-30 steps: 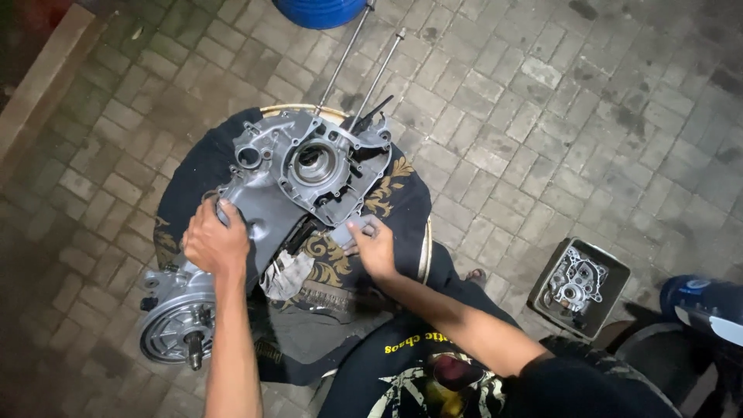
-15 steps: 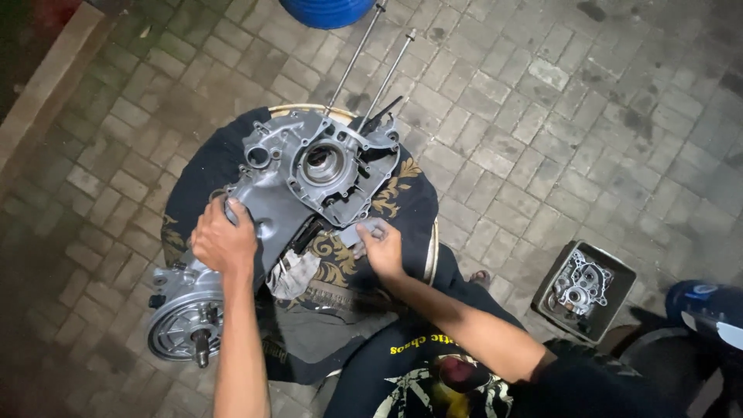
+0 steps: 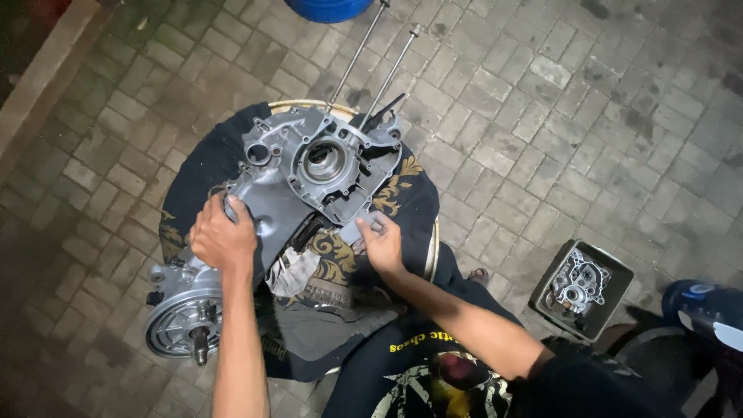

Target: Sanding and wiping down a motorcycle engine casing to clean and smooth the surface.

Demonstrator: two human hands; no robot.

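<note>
A grey metal engine casing (image 3: 309, 166) lies on a round stool covered with a dark, gold-patterned cloth (image 3: 395, 193). My left hand (image 3: 223, 240) grips the casing's long left side, near its finned round hub (image 3: 179, 331). My right hand (image 3: 381, 241) holds the casing's lower right edge, fingers curled on a grey lug. Two long thin metal studs (image 3: 387, 73) stick out from the casing's far end.
Paving bricks cover the ground all around. A grey box holding a smaller engine part (image 3: 580, 288) stands at the right. A blue drum (image 3: 329, 8) is at the top edge, a dark blue object (image 3: 708, 313) at the far right. A dirty rag (image 3: 292, 271) lies under the casing.
My right hand has slid slightly up along the casing's lower right edge. The casing has shifted a little to the right in view. My left hand keeps its grip.
</note>
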